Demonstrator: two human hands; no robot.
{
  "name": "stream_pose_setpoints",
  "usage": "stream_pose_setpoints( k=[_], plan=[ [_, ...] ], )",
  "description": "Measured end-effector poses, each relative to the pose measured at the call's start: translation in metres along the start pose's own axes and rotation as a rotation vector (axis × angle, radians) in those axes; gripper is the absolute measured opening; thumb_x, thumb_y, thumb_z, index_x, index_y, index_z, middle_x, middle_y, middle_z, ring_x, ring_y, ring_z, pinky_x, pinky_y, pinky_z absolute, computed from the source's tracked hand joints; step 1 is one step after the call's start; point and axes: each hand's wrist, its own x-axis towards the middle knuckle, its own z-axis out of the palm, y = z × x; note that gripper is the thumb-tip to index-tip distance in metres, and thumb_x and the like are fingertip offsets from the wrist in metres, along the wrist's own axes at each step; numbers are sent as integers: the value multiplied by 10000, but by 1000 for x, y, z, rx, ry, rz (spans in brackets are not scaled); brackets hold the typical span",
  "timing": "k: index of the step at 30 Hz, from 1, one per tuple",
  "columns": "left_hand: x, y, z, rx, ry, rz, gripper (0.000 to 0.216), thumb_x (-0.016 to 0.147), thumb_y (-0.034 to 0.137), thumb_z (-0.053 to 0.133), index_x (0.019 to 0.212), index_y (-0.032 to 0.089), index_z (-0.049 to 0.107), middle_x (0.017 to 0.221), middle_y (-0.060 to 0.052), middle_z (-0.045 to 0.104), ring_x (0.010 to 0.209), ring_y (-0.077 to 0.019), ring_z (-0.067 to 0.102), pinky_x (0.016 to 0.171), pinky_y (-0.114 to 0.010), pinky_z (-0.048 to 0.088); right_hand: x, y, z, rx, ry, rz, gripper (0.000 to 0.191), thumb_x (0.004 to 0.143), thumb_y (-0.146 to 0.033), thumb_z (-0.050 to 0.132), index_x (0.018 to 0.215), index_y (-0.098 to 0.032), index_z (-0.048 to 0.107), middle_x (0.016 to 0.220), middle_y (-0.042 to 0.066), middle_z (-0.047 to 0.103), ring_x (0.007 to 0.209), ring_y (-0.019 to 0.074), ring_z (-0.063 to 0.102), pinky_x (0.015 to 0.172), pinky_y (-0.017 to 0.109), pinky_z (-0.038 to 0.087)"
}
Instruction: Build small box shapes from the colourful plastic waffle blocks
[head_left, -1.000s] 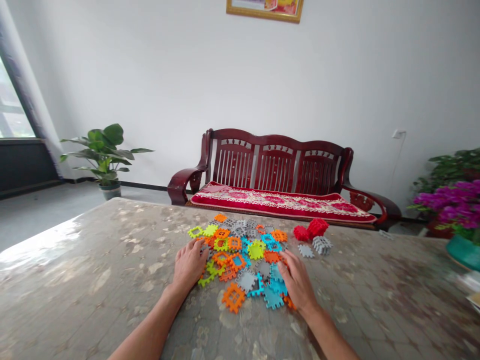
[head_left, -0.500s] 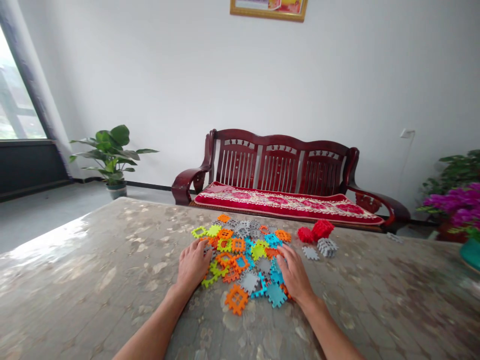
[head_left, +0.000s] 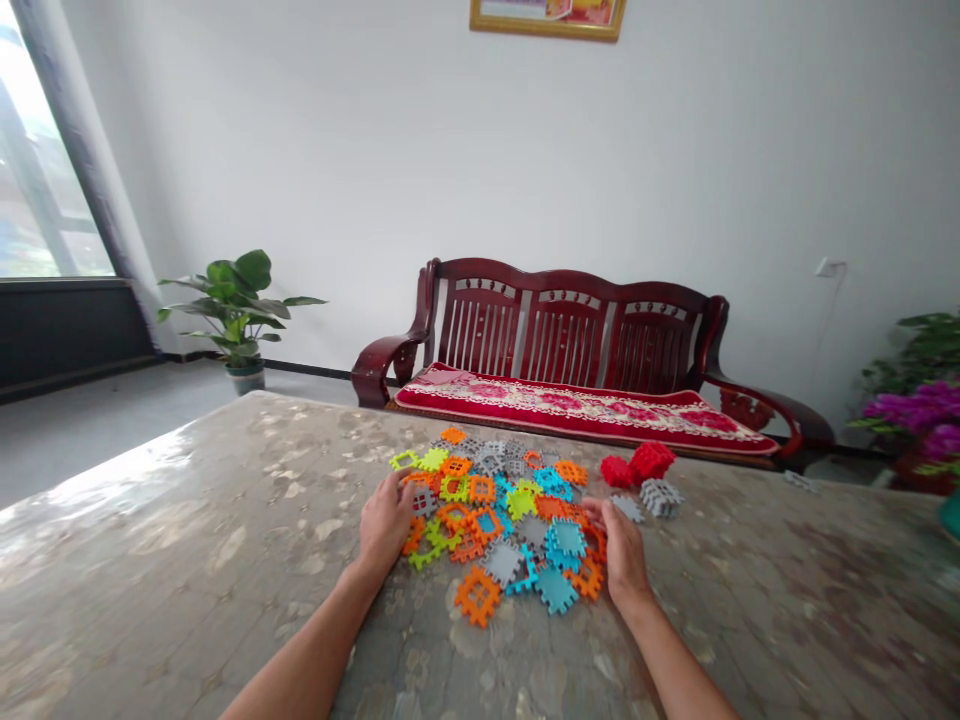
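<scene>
A loose heap of toothed plastic building tiles lies between my hands, among them an orange window tile, a grey tile and a blue tile. My left hand rests at the heap's left edge, fingers loosely stretched beside a grey window tile and holding nothing that I can see. On the right side my right hand is open, its fingers pointing inward near the orange tiles. Lime tiles lie close to the left hand.
Beyond my right hand sit stacked red tiles and a stack of grey tiles. A patterned cloth covers the table. Behind it stands a wooden bench; purple flowers are at the right.
My right hand has moved right, off the heap's edge, uncovering blue and orange tiles there. My left hand stays at the left edge. The view has shifted slightly.
</scene>
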Motion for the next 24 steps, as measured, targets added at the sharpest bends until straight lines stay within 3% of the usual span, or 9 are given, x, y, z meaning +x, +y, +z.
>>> stream_pose_setpoints(
  k=[10, 17, 24],
  plan=[
    [2, -2, 0, -122, -8, -75, 422, 927, 379, 357, 1255, 229, 577, 1239, -64, 676, 1078, -221, 638, 906, -320, 472, -2, -7, 3, -19, 0, -8, 575, 787, -703, 460, 794, -196, 732, 893, 93, 750, 881, 264, 669, 782, 375, 521],
    [3, 0, -3, -100, -14, -96, 394, 914, 379, 386, 1214, 258, 612, 1136, -44, 722, 999, -223, 664, 838, -307, 487, 0, -3, 5, -2, 15, -18, 594, 794, -717, 457, 773, -192, 732, 868, 97, 750, 848, 258, 675, 762, 367, 525],
    [5, 3, -5, -173, 19, -112, 392, 894, 362, 385, 1169, 262, 646, 1095, -29, 736, 970, -206, 670, 869, -304, 492, 3, 3, 4, -18, 5, -54, 625, 819, -721, 423, 788, -179, 732, 873, 101, 745, 839, 233, 671, 783, 354, 511]
  ],
)
